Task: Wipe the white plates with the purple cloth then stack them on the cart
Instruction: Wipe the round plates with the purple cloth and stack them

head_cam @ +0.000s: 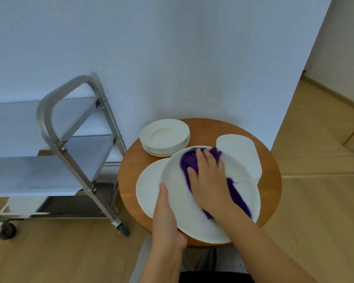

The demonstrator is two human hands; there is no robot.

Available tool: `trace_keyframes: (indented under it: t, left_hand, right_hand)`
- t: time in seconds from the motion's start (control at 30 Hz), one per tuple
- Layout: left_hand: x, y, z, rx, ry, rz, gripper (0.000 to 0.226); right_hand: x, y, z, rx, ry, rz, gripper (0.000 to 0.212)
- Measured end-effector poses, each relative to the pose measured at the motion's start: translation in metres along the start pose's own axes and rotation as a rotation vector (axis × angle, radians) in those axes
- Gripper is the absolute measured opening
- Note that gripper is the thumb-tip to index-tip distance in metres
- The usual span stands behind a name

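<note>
A large white plate [180, 203] is held tilted above the round wooden table [268, 160]. My left hand [167, 219] grips its near-left rim, thumb on top. My right hand [207, 178] presses the purple cloth [236, 196] flat against the plate's face, fingers spread over the bunched cloth. Another large white plate [147, 186] lies on the table under it, partly hidden. A stack of several white soup plates [165, 137] stands at the table's back left. The metal cart [55, 144] stands to the left.
A white plate [241, 152] lies at the table's back right, partly behind the held plate. The cart's upper shelves show bare white surfaces; a white object sits on its bottom shelf [26, 205]. A white wall is right behind the table. Wood floor surrounds both.
</note>
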State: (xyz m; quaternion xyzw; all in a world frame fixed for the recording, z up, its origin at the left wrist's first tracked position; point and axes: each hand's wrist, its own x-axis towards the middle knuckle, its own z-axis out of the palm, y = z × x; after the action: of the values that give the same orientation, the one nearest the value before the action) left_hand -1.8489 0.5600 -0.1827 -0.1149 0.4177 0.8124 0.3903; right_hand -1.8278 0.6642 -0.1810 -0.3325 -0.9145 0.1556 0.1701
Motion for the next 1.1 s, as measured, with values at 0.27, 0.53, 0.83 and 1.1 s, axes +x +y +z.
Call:
trace_keyframes:
  t: [0.27, 0.53, 0.83, 1.1]
  left_hand:
    - [0.006, 0.012, 0.001, -0.104, 0.019, 0.084, 0.052]
    - [0.01, 0.016, -0.009, -0.188, -0.268, -0.15, 0.075]
    - [0.016, 0.032, -0.013, 0.079, -0.191, 0.007, 0.066]
    - [0.01, 0.024, 0.002, 0.098, -0.049, 0.013, 0.07]
  right_hand:
    - [-0.03, -0.016, -0.01, 0.344, -0.276, -0.399, 0.049]
    - [-0.045, 0.037, -0.04, 0.123, -0.406, -0.527, 0.049]
    - [-0.038, 0.049, -0.049, 0.064, 0.015, -0.234, 0.045]
    - [-0.044, -0.012, -0.015, -0.165, 0.142, -0.772, 0.041]
